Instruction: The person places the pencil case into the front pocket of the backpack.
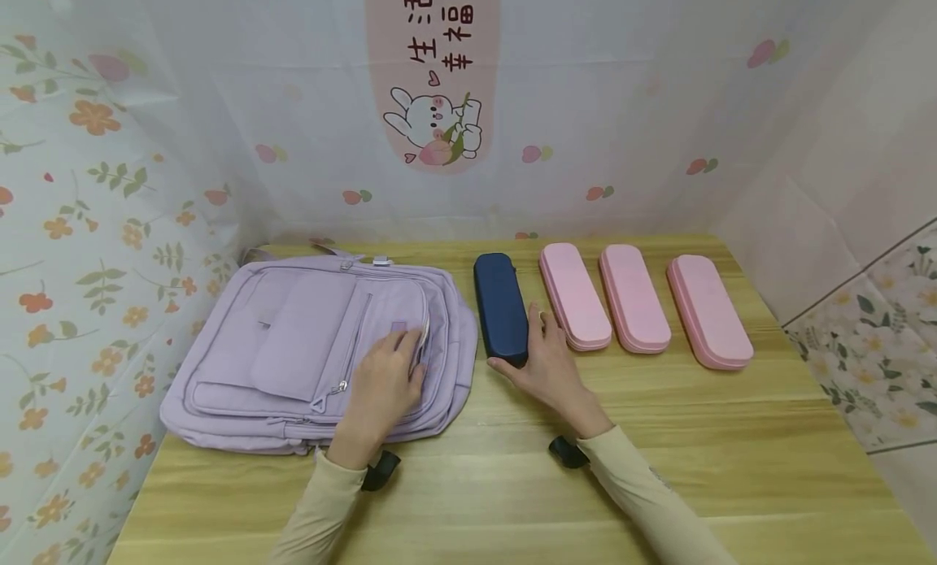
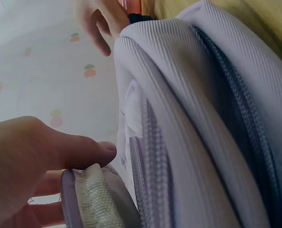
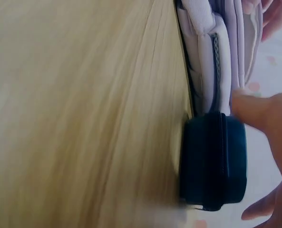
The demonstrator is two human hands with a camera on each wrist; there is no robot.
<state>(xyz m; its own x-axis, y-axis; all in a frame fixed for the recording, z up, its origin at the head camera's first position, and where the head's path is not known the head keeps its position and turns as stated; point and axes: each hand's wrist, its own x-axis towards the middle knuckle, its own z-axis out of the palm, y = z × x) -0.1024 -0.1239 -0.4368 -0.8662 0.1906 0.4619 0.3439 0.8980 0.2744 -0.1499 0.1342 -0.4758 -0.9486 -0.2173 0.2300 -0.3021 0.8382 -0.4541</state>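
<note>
A lilac backpack [image 1: 293,337] lies flat on the left of the wooden table [image 1: 512,484]. My left hand [image 1: 406,360] rests on its front and pinches the edge of a pocket opening; the left wrist view shows thumb and fingers [image 2: 83,152] on that woven edge [image 2: 95,197]. A navy blue case [image 1: 500,305] lies just right of the backpack. My right hand [image 1: 529,355] grips its near end, thumb on the left side, fingers on the right. In the right wrist view the navy case [image 3: 212,161] sits against the backpack [image 3: 212,57].
Three pink cases [image 1: 574,295], [image 1: 634,297], [image 1: 708,309] lie side by side right of the navy one. Patterned sheets wall in the table at the back and both sides. Bare wood [image 1: 732,435] runs along the front and right.
</note>
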